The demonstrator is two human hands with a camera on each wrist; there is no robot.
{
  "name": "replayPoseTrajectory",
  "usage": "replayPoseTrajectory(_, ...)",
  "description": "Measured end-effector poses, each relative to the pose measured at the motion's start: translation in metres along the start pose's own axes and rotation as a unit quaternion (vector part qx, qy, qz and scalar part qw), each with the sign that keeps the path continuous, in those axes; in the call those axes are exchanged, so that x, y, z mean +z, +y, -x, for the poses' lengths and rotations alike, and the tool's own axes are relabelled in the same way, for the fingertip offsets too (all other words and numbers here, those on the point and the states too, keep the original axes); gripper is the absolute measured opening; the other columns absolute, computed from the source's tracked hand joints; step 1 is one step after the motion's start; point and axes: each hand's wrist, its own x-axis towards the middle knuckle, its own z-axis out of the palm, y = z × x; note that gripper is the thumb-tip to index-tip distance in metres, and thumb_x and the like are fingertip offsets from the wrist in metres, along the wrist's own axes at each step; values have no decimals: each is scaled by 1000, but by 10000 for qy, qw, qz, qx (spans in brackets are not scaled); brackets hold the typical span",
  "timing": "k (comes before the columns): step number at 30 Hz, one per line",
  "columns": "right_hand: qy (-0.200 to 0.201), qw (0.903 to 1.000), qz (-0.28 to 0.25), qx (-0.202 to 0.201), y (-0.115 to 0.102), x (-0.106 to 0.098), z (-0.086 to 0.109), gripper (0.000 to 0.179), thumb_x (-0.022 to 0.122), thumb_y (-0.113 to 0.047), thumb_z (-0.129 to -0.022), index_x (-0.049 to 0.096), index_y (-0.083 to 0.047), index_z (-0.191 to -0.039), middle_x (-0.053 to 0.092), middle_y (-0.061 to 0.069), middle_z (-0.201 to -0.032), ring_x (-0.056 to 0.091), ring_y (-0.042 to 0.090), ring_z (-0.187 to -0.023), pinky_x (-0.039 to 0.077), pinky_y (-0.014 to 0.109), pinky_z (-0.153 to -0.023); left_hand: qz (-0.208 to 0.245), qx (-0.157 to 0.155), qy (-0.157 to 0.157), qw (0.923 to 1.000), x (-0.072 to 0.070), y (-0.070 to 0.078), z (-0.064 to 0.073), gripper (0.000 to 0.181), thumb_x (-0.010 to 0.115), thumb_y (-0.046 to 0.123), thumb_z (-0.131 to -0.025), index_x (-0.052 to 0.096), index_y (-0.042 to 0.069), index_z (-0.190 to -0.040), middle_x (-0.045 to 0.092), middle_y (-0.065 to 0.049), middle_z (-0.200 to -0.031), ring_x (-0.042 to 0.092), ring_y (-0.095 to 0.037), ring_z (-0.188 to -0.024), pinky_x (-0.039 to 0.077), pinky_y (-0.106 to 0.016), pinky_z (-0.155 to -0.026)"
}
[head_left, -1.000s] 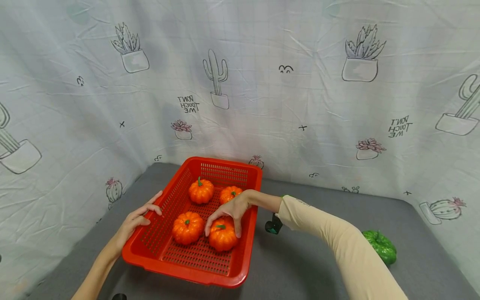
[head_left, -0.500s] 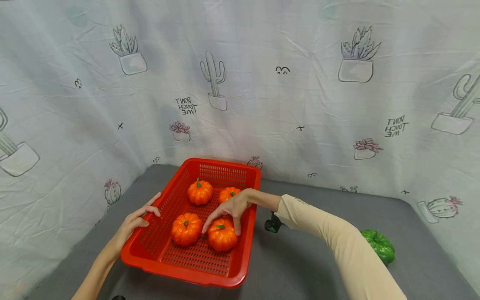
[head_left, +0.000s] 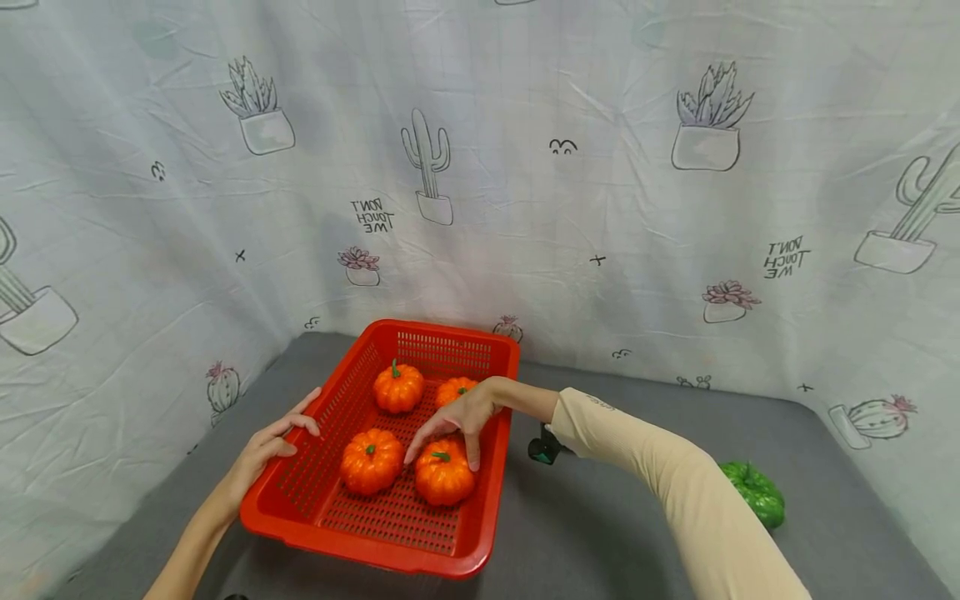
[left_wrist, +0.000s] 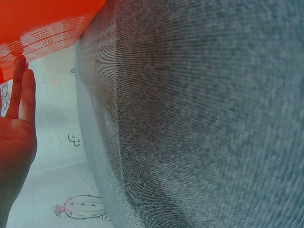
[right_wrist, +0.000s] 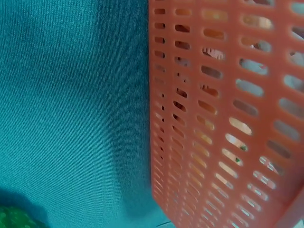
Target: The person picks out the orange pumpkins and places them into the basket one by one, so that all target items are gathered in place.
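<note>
A red plastic basket [head_left: 375, 557] with slotted walls stands on a grey cloth surface. Along its left rim my left hand [head_left: 262, 450] takes hold, some fingertips reaching over the edge; in the left wrist view two straight fingers [left_wrist: 28, 95] lie against the outer wall. My right hand [head_left: 461, 421] reaches into the basket, thumb and fingers spread around an orange toy pumpkin [head_left: 444, 475] at the near right, with a small gap at the left fingertip. Another pumpkin [head_left: 372, 462] sits left of it; one [head_left: 398, 387] lies farther back, and one [head_left: 452, 390] is partly hidden behind the right hand.
A green pumpkin-like toy [head_left: 756, 493] lies on the cloth [head_left: 600, 517] at the right, partly behind the right sleeve [head_left: 675, 467]. A dark device [head_left: 543, 447] shows under the right wrist. A white curtain [head_left: 525, 208] with cactus drawings closes off the back and sides.
The right hand's fingers have spread slightly away from the near-right pumpkin's left side. The view has shifted a little; the basket, pumpkins and left hand keep their places.
</note>
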Motion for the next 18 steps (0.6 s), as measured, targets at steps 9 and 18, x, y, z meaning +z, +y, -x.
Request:
replayPoseTrajectory(9, 157, 9987, -194, 440, 2, -2, 4, 79, 68, 16, -77, 33, 0, -146, 31, 8, -153, 30, -1, -133, 24, 22, -108, -15, 21, -19, 10000, 0, 0, 1, 26, 29, -5, -93, 46, -10, -112, 9, 0, -160, 31, -5, -130, 42, -25, -92)
replayPoseTrajectory(18, 246, 9979, -347, 493, 5, -5, 7, 76, 66, 18, -78, 34, 1, -145, 35, 7, -151, 35, 2, -132, 26, 24, -108, -24, 31, -29, 10000, 0, 0, 1, 27, 29, -5, -93, 47, -9, -112, 8, -1, -160, 30, -5, -130, 42, -25, -92)
